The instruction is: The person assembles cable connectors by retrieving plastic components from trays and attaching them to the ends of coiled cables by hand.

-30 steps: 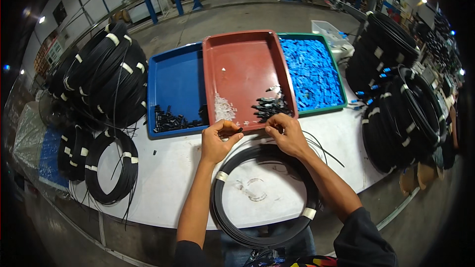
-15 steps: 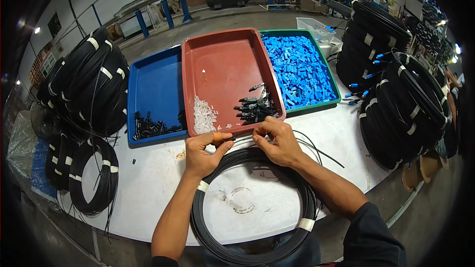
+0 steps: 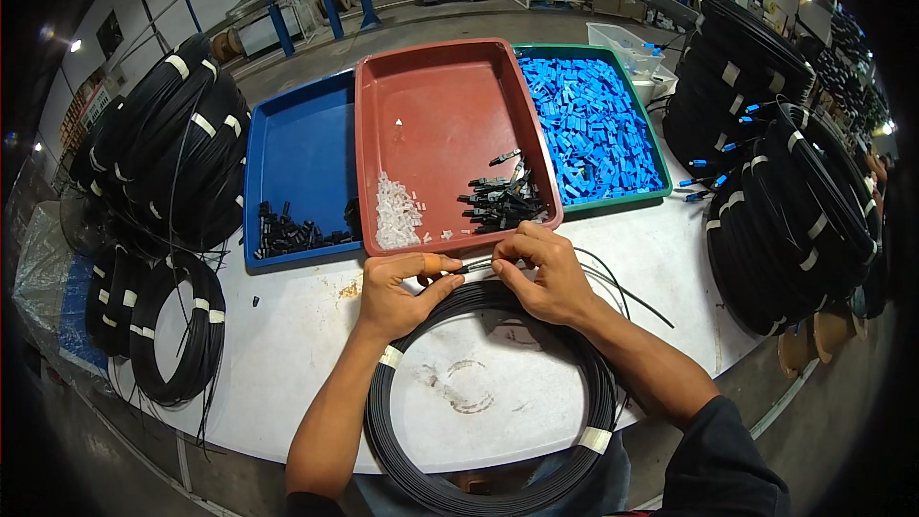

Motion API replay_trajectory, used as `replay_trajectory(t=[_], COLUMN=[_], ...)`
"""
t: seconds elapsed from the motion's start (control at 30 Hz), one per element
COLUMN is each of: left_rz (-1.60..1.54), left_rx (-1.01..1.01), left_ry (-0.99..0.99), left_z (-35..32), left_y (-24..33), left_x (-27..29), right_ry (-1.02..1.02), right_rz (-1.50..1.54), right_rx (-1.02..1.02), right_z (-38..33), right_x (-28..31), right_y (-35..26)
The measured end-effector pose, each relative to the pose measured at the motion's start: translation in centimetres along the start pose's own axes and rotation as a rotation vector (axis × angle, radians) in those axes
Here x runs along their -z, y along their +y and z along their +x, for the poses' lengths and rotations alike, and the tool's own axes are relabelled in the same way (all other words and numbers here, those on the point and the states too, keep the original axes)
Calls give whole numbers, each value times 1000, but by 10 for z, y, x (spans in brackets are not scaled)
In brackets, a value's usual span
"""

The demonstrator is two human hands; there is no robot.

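Note:
My left hand (image 3: 400,289), with an orange wrap on one finger, is closed in a pinch on a small black connector piece (image 3: 471,268). My right hand (image 3: 546,278) pinches a thin black cable in line with it; its fingertips partly hide the join. Below both hands lies a large coil of black cable (image 3: 381,402), bound with white tape and hanging over the table's near edge. Loose cable ends (image 3: 639,303) stick out to the right of my right hand.
Beyond my hands, a red tray (image 3: 436,134) holds clear sleeves and black connector parts. It overlaps a blue tray (image 3: 278,148) of black pieces and a green tray (image 3: 661,193) of blue pieces. Cable coils (image 3: 206,144) are stacked left; more coils (image 3: 795,220) stand right.
More of the black connector piece now shows between my fingertips. Both hands keep their pinch, and the whole view has shifted slightly.

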State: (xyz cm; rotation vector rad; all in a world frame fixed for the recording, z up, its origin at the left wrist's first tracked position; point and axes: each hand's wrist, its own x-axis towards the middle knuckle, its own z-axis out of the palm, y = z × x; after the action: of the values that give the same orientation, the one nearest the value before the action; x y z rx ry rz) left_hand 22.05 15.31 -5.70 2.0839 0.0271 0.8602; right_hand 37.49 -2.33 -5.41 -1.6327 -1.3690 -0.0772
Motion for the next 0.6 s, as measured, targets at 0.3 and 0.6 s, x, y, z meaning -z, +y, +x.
replay_trajectory(t=[0.3, 0.6], left_rz=[5, 19], left_rx=[14, 22], left_ry=[-38, -55], left_z=[1, 0], left_y=[3, 2], left_x=[1, 2], right_ry=[-31, -41], right_rz=[-8, -3], right_rx=[1, -21], right_z=[0, -1], right_x=[2, 2], right_y=[-1, -5])
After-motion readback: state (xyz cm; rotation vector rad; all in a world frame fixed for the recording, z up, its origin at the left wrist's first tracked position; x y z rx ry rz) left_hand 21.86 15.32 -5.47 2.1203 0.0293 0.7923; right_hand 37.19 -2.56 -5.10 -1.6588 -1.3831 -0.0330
